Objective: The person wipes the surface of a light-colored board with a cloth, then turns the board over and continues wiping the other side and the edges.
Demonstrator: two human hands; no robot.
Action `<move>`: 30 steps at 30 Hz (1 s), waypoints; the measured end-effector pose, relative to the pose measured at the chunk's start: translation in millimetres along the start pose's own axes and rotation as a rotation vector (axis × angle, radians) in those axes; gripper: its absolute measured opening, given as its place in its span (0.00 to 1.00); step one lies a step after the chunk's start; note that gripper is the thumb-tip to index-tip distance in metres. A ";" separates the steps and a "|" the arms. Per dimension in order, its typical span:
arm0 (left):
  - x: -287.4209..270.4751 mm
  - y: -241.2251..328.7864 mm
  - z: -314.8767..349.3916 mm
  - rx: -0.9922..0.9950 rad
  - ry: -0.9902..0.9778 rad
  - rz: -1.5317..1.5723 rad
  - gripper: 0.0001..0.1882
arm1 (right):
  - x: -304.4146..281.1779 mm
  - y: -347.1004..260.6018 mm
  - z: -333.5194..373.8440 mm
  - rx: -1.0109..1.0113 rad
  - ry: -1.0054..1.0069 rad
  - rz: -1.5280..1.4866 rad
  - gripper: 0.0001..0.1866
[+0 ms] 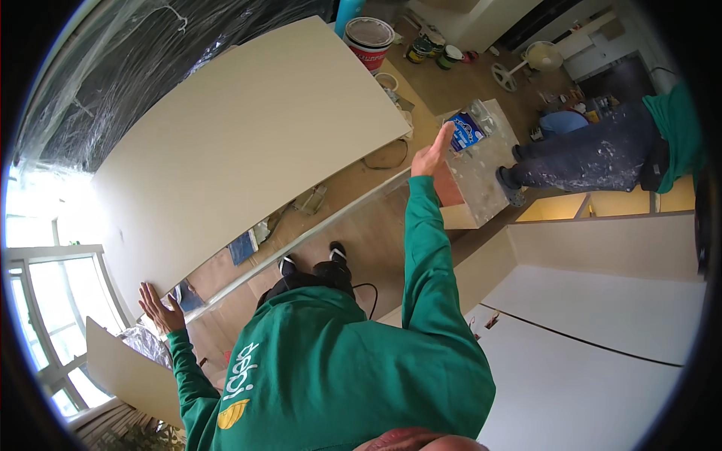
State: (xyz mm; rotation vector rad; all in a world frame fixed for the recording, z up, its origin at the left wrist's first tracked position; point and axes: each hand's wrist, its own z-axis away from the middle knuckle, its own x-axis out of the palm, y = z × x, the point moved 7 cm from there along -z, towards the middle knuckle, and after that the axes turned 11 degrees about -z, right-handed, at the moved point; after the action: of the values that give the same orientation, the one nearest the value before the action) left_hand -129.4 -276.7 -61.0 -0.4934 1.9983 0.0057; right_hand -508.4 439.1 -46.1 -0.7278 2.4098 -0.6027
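A large cream-coloured flat panel (pixel 248 135) spreads before me, raised above a brown work surface. My left hand (pixel 160 308) is at the panel's near left corner, fingers spread and stretched out; it appears to touch the edge there. Just beyond the right end of the panel, my right hand (pixel 434 152) is held up with straight fingers, seen edge-on. Nothing shows in either hand. Behind the right fingertips is a blue printed package (pixel 465 131), lying on a paint-spotted box-like platform (pixel 481 177).
Clear plastic sheeting (pixel 98 83) covers things beyond the panel. A paint bucket (pixel 368 46) stands past its far right corner. To the right, a person in paint-spattered trousers (pixel 594 154) stands by the platform. A second panel (pixel 131 376) leans at lower left; white cabinetry (pixel 587 361) stands lower right.
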 end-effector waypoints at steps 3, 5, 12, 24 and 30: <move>-2.0 -3.4 4.5 -0.029 -0.035 -0.006 0.37 | 23.1 -55.3 10.7 -0.087 -0.227 -0.028 0.43; -1.4 3.9 -3.4 -0.054 -0.045 0.030 0.39 | 41.5 -67.4 27.5 -0.117 -0.306 0.004 0.42; -38.8 14.4 26.1 -0.199 -0.081 0.082 0.41 | 79.9 -273.1 173.8 -0.288 -0.596 -0.467 0.31; -59.3 -105.6 193.1 -0.526 -0.100 -0.010 0.38 | 69.8 -122.2 51.4 -0.203 -0.402 -0.018 0.41; -13.4 -202.8 247.9 -0.756 -0.136 0.188 0.33 | 100.5 -333.6 200.8 -0.254 -0.569 -0.101 0.38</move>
State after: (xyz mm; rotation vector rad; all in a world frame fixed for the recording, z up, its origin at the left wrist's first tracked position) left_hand 157.9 -404.4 -123.4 -0.7470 1.8538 0.9111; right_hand -335.8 75.9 -50.6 -0.9783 1.9385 -0.0956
